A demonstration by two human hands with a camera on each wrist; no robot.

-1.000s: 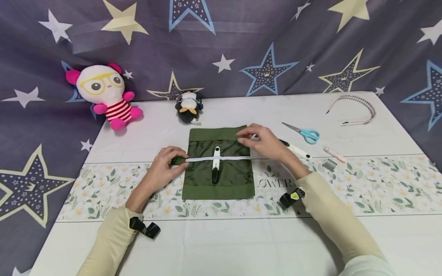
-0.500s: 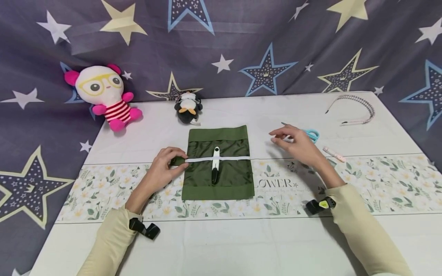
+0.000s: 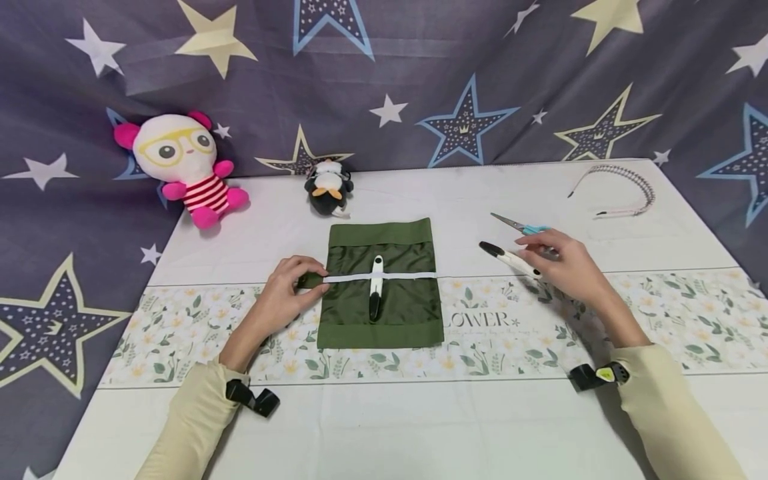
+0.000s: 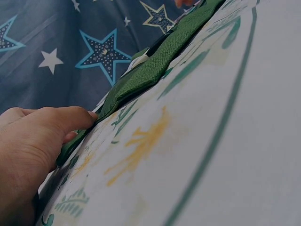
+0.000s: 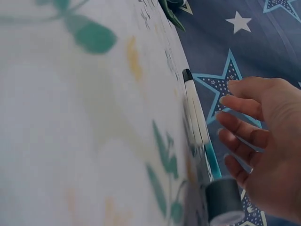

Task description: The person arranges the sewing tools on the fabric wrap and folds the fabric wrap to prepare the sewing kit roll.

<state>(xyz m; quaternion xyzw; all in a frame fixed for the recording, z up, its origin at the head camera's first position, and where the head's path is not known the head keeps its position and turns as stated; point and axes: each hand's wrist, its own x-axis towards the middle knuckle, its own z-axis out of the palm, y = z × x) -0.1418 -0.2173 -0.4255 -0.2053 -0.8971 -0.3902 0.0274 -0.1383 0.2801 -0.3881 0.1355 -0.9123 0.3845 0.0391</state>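
A rectangular green fabric piece lies flat, crossed by a white elastic strip. One white marker pen with a black cap is tucked under the strip, standing across it. My left hand holds the fabric's left end, where a small tab sticks out; thumb and forefinger lie either side of it. A second black-capped marker pen lies to the right of the fabric. Above its white end hovers my right hand, fingers loosely bent with nothing between them. In the right wrist view that marker sits apart from the fingertips.
Scissors with blue handles lie behind the right hand, partly covered. A grey thread spool shows in the right wrist view. A headband, a penguin plush and a pink-and-white plush are at the back.
My right hand has left the fabric's upper right corner and moved right, to the second marker pen's end. The left hand stays at the fabric's left end.
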